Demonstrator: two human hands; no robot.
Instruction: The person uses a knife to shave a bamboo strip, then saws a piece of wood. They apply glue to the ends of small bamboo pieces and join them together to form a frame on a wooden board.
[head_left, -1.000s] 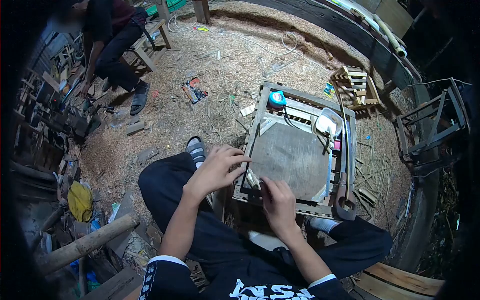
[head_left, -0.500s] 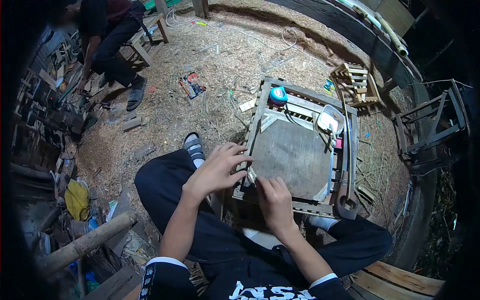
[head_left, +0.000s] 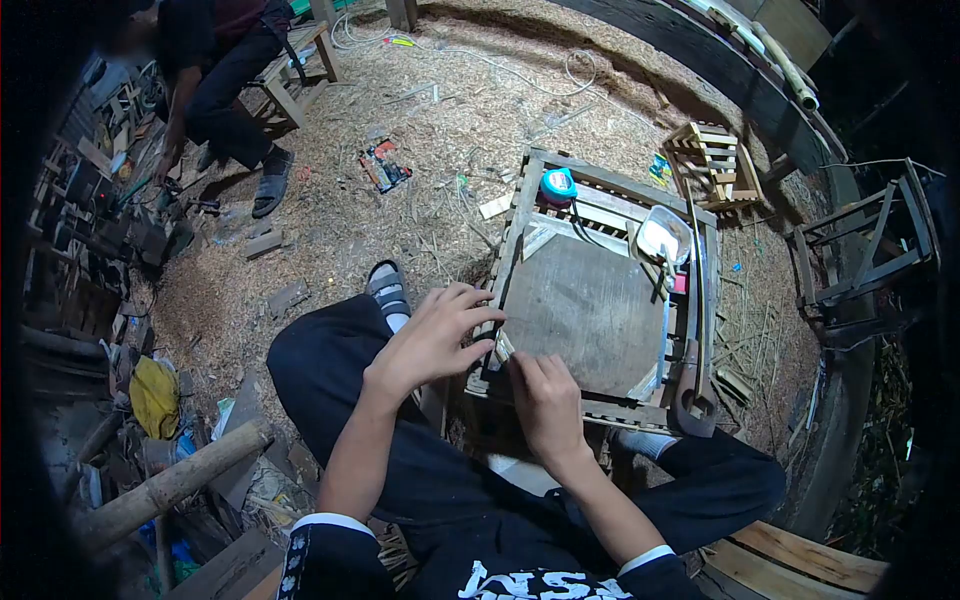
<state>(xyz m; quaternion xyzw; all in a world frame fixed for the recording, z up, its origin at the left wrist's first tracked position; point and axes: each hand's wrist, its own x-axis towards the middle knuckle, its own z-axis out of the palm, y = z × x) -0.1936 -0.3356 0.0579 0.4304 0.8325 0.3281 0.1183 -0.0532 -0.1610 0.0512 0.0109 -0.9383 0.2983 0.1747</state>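
Over the near left corner of a slatted wooden table, my left hand is open, with thumb and fingers apart. My right hand is closed beside it, its fingers curled down at the table's near edge; whatever they pinch is hidden. Between the two hands lies a small pale wood piece, close to my right fingertips. A dark square board rests on the table, with a pale corner strip at its far left.
On the table are a turquoise tape measure, a white tub and a handsaw. A slatted wooden crate sits beyond. Another person bends at the far left. A bamboo pole juts in at lower left.
Both hands stay almost where they were, with only a slight shift of the right fingers. The view has moved a little.
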